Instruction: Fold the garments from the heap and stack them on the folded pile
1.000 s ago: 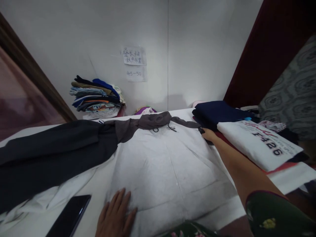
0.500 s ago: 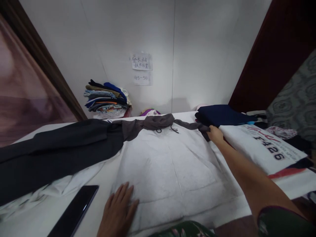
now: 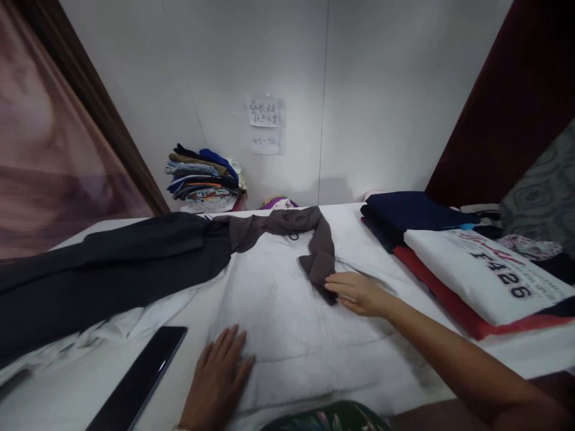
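A white jacket [image 3: 278, 311] with a dark grey hood and sleeves lies spread flat in front of me. My left hand [image 3: 218, 374] rests flat on its lower left side, fingers stretched out. Near the jacket's middle, my right hand [image 3: 362, 293] has its fingers closed on the end of a grey sleeve [image 3: 321, 251], which is folded inward over the white front. The grey hood [image 3: 291, 220] is bunched at the far end. The other sleeve runs left beside a dark garment [image 3: 135, 257].
A phone [image 3: 139, 377] lies left of my left hand. Folded clothes [image 3: 204, 179] are stacked against the wall at back left. On the right are a navy folded garment [image 3: 413, 209] and a white printed shirt [image 3: 485, 275] above red cloth. Paper notes [image 3: 267, 126] hang on the wall.
My right hand has brought the grey sleeve from the right side inward and nearer, across the jacket's front. My left hand stays flat in place. The view has shifted slightly.
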Available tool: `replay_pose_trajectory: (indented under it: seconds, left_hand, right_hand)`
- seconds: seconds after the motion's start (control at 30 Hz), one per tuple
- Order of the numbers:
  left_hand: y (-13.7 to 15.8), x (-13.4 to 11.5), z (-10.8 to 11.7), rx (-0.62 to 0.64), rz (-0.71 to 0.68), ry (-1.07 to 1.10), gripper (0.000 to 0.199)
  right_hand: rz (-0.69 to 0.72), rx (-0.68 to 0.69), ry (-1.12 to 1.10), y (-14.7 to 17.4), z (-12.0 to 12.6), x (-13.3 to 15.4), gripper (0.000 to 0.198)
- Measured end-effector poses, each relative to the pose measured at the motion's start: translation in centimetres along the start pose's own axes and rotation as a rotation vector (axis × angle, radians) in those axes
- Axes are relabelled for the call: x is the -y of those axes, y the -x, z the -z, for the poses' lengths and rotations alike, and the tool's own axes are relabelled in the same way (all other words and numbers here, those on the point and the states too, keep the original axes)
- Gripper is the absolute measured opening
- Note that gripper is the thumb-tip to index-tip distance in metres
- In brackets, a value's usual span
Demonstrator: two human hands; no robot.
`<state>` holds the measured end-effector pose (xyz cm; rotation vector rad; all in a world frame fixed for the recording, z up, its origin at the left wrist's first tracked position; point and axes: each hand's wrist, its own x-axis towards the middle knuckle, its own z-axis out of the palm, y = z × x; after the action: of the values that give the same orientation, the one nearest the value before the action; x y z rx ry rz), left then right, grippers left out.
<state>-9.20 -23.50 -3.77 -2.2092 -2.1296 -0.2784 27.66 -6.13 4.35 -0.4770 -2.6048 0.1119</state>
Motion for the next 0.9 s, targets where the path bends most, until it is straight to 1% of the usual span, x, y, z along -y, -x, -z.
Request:
replay_pose_trajectory:
  seconds: [0.03, 0.07, 0.13, 0.17, 0.2, 0.23, 0.27, 0.33, 0.4, 0.47, 0.53, 0.57, 0.63, 0.67, 0.7, 0.73, 0.8, 0.87, 0.9]
  left_hand:
    - [-0.1, 0.1, 0.2, 0.011, 0.004, 0.015, 0.053]
    - [-0.2, 0.1, 0.4, 0.027, 0.013, 0.033, 0.051]
    - [-0.8, 0.1, 1.2, 0.053, 0.038, 0.083, 0.047]
    - [-1.3, -0.1, 1.8, 0.049, 0.043, 0.114, 0.045]
    - [-2.0, -0.4, 2.4, 0.034, 0.036, 0.146, 0.044]
    - [-2.8, -0.9, 3.1, 0.011, 0.018, 0.181, 0.044]
    - [-3.8, -1.7, 3.8, -0.014, -0.012, 0.217, 0.044]
    - [-6.1, -4.0, 5.1, -0.016, -0.076, 0.294, 0.045]
    - [-8.9, -7.2, 6.0, 0.026, -0.144, 0.368, 0.046]
    - [-11.6, -10.7, 6.2, 0.070, -0.170, 0.389, 0.050]
    - [-14.1, -14.1, 5.6, 0.124, -0.175, 0.396, 0.058]
    - [-15.1, -15.5, 5.1, 0.139, -0.152, 0.395, 0.064]
    - [-16.9, -17.7, 3.5, 0.176, -0.100, 0.380, 0.078]
    - [-17.6, -18.4, 2.7, 0.183, -0.067, 0.382, 0.080]
    - [-18.3, -18.9, 1.9, 0.185, -0.025, 0.409, 0.077]
    - [-18.9, -19.1, 1.3, 0.188, 0.035, 0.490, 0.069]
    - [-20.4, -19.1, 0.7, 0.214, 0.180, 0.755, 0.047]
    - [-22.2, -18.5, 1.3, 0.264, 0.287, 1.020, 0.031]
    - [-23.4, -18.1, 2.0, 0.283, 0.307, 1.105, 0.027]
  right_hand:
    - [-0.106, -0.060, -0.066, 0.7, -0.5, 0.4, 0.042]
    - [-0.241, -0.134, -0.120, 1.5, -0.7, 0.4, 0.039]
    - [-0.513, -0.253, -0.195, 3.0, -0.9, -0.2, 0.034]
    - [-0.626, -0.279, -0.214, 3.6, -1.0, -0.7, 0.033]
    - [-0.707, -0.276, -0.219, 4.2, -1.2, -1.2, 0.034]
    - [-0.757, -0.249, -0.206, 4.7, -1.4, -1.5, 0.035]
    - [-0.778, -0.210, -0.170, 5.1, -1.6, -1.7, 0.037]
    - [-0.757, -0.125, -0.047, 5.8, -2.0, -1.8, 0.040]
    - [-0.718, -0.073, 0.115, 6.4, -2.1, -1.6, 0.040]
    - [-0.732, -0.073, 0.260, 7.1, -1.9, -1.3, 0.041]
    - [-0.824, -0.090, 0.341, 8.4, -1.6, -1.1, 0.043]
    - [-0.883, -0.096, 0.345, 9.2, -1.4, -1.1, 0.045]
    - [-0.990, -0.093, 0.272, 10.9, -1.1, -0.8, 0.051]
    - [-1.036, -0.091, 0.206, 11.8, -1.1, -0.6, 0.054]
    - [-1.080, -0.091, 0.134, 12.7, -1.0, -0.4, 0.057]
    - [-1.128, -0.092, 0.059, 13.4, -1.0, 0.0, 0.060]
    - [-1.243, -0.106, -0.077, 14.4, -0.8, 0.7, 0.067]
    - [-1.350, -0.152, -0.192, 15.0, -0.5, 1.4, 0.074]
    - [-1.385, -0.189, -0.250, 15.1, -0.4, 1.6, 0.077]
